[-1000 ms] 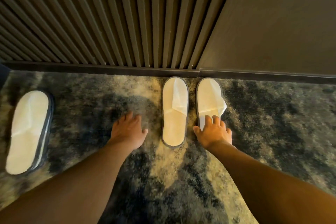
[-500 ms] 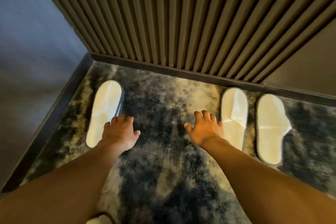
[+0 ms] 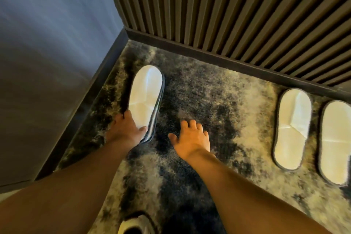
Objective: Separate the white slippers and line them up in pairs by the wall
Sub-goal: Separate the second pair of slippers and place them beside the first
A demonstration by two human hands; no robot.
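Observation:
A stack of white slippers [image 3: 146, 93] lies on the carpet near the left corner, with grey sole edges showing along its right side. My left hand [image 3: 124, 131] is closed around the stack's heel end, thumb on the right edge and fingers on the left. My right hand [image 3: 191, 138] hovers over bare carpet just right of the stack, fingers spread, holding nothing. Two single white slippers [image 3: 292, 129] [image 3: 336, 142] lie side by side at the right, toes toward the slatted wall [image 3: 228, 5].
A smooth grey wall [image 3: 47, 53] with a dark skirting board closes the left side. The mottled dark carpet [image 3: 218, 91] stretches between stack and pair. A pale, blurred object [image 3: 133, 224] pokes in at the bottom edge.
The view has swung left. My left hand has reached the stack and closed on its heel. My right hand has left the pair at the right and moved toward the stack.

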